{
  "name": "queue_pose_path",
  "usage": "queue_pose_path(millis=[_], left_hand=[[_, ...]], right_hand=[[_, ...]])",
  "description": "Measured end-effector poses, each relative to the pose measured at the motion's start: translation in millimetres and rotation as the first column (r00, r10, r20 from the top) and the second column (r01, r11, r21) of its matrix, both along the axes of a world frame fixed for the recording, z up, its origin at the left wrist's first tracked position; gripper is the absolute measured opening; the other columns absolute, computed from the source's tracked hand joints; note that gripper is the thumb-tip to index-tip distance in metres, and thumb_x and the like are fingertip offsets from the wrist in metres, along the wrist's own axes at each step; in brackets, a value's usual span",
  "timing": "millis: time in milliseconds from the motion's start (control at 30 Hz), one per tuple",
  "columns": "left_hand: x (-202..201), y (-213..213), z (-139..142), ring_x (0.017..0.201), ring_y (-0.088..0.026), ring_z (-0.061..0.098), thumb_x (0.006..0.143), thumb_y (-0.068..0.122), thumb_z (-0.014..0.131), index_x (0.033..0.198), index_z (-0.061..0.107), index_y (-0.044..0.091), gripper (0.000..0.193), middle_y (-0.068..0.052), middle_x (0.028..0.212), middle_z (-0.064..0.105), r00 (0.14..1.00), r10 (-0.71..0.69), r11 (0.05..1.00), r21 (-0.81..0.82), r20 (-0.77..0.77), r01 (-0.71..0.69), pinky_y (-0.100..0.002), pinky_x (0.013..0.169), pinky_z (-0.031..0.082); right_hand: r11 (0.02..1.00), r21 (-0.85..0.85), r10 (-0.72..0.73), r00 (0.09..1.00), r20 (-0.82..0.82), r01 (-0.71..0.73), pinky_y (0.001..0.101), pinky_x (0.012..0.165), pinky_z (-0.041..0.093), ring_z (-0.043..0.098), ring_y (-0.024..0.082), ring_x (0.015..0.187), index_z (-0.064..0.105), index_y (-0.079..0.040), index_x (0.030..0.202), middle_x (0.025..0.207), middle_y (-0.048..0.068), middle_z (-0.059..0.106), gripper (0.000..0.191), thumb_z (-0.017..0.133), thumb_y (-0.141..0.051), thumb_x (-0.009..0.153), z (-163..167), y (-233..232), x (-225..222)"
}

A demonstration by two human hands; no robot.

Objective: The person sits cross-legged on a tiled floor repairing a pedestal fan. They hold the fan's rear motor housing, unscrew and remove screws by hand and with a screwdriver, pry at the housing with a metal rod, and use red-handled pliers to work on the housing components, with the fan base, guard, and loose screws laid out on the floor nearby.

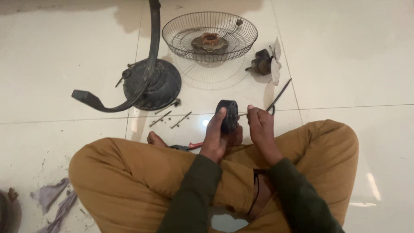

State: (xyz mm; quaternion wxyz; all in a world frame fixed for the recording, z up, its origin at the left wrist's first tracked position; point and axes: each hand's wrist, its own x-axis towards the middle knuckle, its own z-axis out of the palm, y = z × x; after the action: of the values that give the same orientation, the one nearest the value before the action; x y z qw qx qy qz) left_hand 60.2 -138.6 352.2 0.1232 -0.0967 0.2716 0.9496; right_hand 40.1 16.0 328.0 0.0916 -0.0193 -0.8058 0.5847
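Observation:
I sit cross-legged on a tiled floor. My left hand point(214, 137) grips a round black motor housing point(228, 114), held upright above my lap. My right hand point(260, 128) is closed beside it, pinching a thin metal rod or screwdriver shaft point(242, 114) that points into the housing's right side. A dark cable point(279, 95) runs from near my right hand up and to the right across the floor.
A wire fan guard point(210, 36) with a rusty rotor point(210, 42) inside lies ahead. The black fan base and curved stand point(146, 82) sit at left, a small motor part point(264, 62) at right. Long bolts point(170, 117) and red-handled pliers point(189, 146) lie near my knees, grey rags point(56, 200) bottom left.

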Motion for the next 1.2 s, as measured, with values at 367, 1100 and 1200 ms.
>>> queue_pose_path(millis=[367,1100,1200], left_hand=[[-10,1,-16,0.076,-0.014,0.059,0.090,0.034,0.078,0.105,0.067,0.005,0.034,-0.003,0.089,0.064,0.992,0.068,0.988,-0.145,0.109,-0.052,-0.031,0.067,0.052],[-2,-3,-8,0.077,-0.011,0.058,0.094,0.039,0.073,0.104,0.066,0.006,0.034,-0.001,0.090,0.063,0.992,0.123,0.979,-0.169,0.023,-0.117,-0.028,0.068,0.050],[-5,-2,-9,0.078,-0.011,0.059,0.092,0.037,0.074,0.106,0.066,0.007,0.034,-0.001,0.090,0.063,0.989,0.125,0.978,-0.180,0.079,-0.110,-0.029,0.069,0.052]], right_hand=[[0.998,0.056,0.041,0.995,-0.088,-0.036,0.0373,0.053,0.041,0.047,0.014,0.056,0.057,0.002,0.075,0.060,0.009,0.053,0.041,0.052,-0.026,0.106,-4,-18,12],[0.993,0.119,-0.021,1.000,0.020,0.019,0.0373,0.054,0.040,0.046,0.017,0.054,0.058,0.005,0.072,0.058,0.011,0.052,0.051,0.048,-0.028,0.110,-7,-13,-1],[0.978,-0.043,0.206,0.978,0.042,-0.204,0.0372,0.053,0.041,0.046,0.014,0.058,0.056,0.004,0.073,0.060,0.009,0.052,0.045,0.052,-0.026,0.106,-3,-15,1]])
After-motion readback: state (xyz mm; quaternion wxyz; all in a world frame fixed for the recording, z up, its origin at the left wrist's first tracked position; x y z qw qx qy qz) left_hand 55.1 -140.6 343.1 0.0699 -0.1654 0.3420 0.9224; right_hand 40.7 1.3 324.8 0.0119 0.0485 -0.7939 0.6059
